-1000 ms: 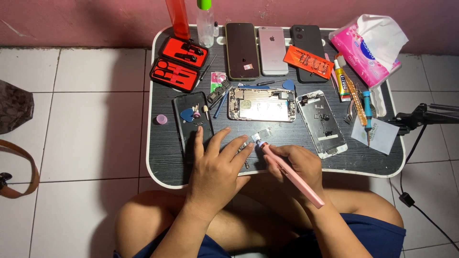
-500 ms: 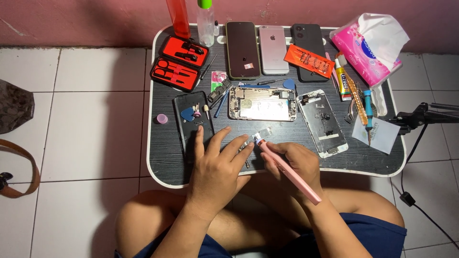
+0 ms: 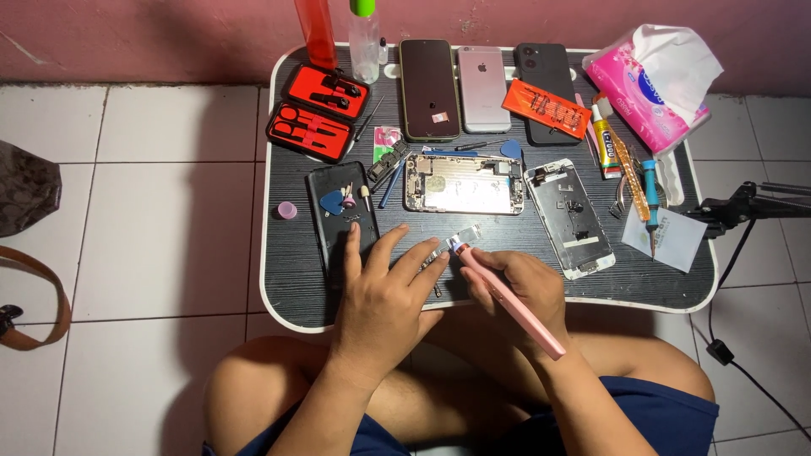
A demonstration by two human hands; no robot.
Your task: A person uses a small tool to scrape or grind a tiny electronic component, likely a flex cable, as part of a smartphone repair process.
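On the dark lap table (image 3: pixel 287 279), the left hand (image 3: pixel 384 291) pins what seems a small part (image 3: pixel 456 239), steadying it; the right hand (image 3: pixel 515 287) grips a pink tool (image 3: pixel 507 295).

L hand (image 3: pixel 384 295) lies flat on the black lap table (image 3: pixel 287 279), fingers spread, tips pinning a small clear part (image 3: pixel 460 236). R hand (image 3: pixel 519 283) grips a pink pen-shaped tool (image 3: pixel 511 297), tip touching that part. Just beyond: opened phone chassis (image 3: pixel 463 183), white screen assy (image 3: pixel 570 218) to its right, dark phone back w/ picks (image 3: pixel 340 211) by the L fingers. Red tool case (image 3: pixel 318 114) far left; tissue pack (image 3: pixel 650 80) far right.
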